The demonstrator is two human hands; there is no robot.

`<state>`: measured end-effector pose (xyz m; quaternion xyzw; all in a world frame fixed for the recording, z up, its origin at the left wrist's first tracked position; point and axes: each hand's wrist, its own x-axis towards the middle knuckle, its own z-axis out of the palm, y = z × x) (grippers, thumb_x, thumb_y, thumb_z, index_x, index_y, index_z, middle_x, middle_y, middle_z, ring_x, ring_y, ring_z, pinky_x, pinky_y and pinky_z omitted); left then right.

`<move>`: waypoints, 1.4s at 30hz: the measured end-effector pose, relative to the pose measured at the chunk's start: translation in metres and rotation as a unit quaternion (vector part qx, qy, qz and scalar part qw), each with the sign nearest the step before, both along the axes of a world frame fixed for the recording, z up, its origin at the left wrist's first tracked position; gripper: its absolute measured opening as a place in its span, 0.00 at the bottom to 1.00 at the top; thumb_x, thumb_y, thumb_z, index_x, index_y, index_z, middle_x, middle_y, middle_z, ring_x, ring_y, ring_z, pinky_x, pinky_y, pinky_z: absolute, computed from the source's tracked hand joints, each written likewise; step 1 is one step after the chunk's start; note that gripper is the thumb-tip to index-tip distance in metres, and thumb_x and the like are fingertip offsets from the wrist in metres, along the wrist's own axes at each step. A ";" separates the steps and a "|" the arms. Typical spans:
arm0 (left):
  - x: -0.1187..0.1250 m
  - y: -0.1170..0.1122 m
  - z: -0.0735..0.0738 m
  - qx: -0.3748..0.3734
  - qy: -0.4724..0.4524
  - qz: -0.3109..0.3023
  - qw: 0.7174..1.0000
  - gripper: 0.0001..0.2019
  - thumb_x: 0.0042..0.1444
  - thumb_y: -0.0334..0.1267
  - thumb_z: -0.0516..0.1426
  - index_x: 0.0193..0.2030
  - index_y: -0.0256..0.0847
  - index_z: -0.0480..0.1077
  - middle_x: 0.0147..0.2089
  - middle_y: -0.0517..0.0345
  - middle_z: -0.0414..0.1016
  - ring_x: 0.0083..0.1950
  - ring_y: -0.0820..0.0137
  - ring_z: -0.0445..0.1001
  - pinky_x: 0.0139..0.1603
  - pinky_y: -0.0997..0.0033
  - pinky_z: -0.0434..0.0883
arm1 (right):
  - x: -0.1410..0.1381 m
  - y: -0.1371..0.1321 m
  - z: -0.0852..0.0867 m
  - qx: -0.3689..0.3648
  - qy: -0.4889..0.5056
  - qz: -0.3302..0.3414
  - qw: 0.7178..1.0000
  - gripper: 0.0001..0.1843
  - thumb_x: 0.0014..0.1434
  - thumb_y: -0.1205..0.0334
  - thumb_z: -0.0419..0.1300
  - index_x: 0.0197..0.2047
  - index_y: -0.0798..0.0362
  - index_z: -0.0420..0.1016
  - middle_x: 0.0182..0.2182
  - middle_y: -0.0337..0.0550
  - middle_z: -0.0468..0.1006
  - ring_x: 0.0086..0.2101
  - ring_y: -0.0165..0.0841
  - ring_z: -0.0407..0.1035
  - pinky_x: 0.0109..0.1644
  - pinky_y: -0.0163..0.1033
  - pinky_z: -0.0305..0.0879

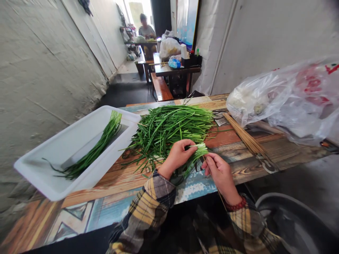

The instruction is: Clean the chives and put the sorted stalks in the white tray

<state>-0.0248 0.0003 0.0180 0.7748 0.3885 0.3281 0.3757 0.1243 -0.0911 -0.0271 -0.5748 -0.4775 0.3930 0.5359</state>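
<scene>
My left hand [180, 155] is closed around a small bunch of garlic chives [200, 151], pale cut ends pointing right. Pinched in my right hand [219, 173] is a thin bamboo skewer [221, 199]; its tip is at the chive stems, and whether it has pierced them I cannot tell. Just beyond my hands lies a large heap of loose chives [174, 121]. To the left, a white plastic tray [34, 165] holds a chive bundle [99, 150].
Several bamboo skewers [242, 135] lie on the wood-patterned table [116, 176], right of the heap. Behind them sits a bulging clear plastic bag [288, 98]. A grey tub [293, 208] stands low at right. Farther off are another table [172, 69], a bench [161, 86] and a seated person [146, 30].
</scene>
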 end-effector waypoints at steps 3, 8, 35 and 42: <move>-0.001 0.000 0.000 0.004 0.007 -0.001 1.000 0.09 0.56 0.37 0.55 0.32 0.35 0.74 0.32 0.57 0.76 0.35 0.71 0.71 0.37 0.76 0.66 | 0.001 0.000 -0.001 -0.002 -0.050 0.021 0.999 0.17 0.62 0.49 0.53 0.38 0.54 0.73 0.20 0.35 0.70 0.17 0.25 0.62 0.22 0.32 0.58; 0.001 -0.001 0.000 0.001 0.009 -0.019 1.000 0.10 0.57 0.39 0.55 0.34 0.34 0.75 0.35 0.54 0.78 0.37 0.70 0.73 0.39 0.75 0.67 | 0.001 -0.001 0.000 0.010 -0.078 0.020 0.997 0.16 0.63 0.51 0.53 0.34 0.54 0.73 0.19 0.33 0.67 0.16 0.25 0.60 0.21 0.31 0.56; 0.002 -0.003 -0.007 -0.042 -0.001 -0.074 0.996 0.15 0.55 0.40 0.55 0.23 0.32 0.71 0.22 0.62 0.66 0.26 0.77 0.61 0.28 0.78 0.58 | 0.002 -0.003 0.001 0.049 -0.206 0.002 0.977 0.17 0.63 0.57 0.51 0.23 0.51 0.65 0.16 0.33 0.67 0.20 0.27 0.63 0.29 0.33 0.56; 0.002 -0.002 -0.008 -0.032 0.019 -0.101 0.994 0.14 0.55 0.40 0.56 0.22 0.33 0.70 0.21 0.63 0.63 0.26 0.78 0.59 0.28 0.78 0.56 | 0.001 -0.004 0.004 0.047 -0.216 -0.007 0.975 0.18 0.63 0.57 0.52 0.22 0.51 0.64 0.15 0.33 0.66 0.19 0.27 0.62 0.28 0.33 0.56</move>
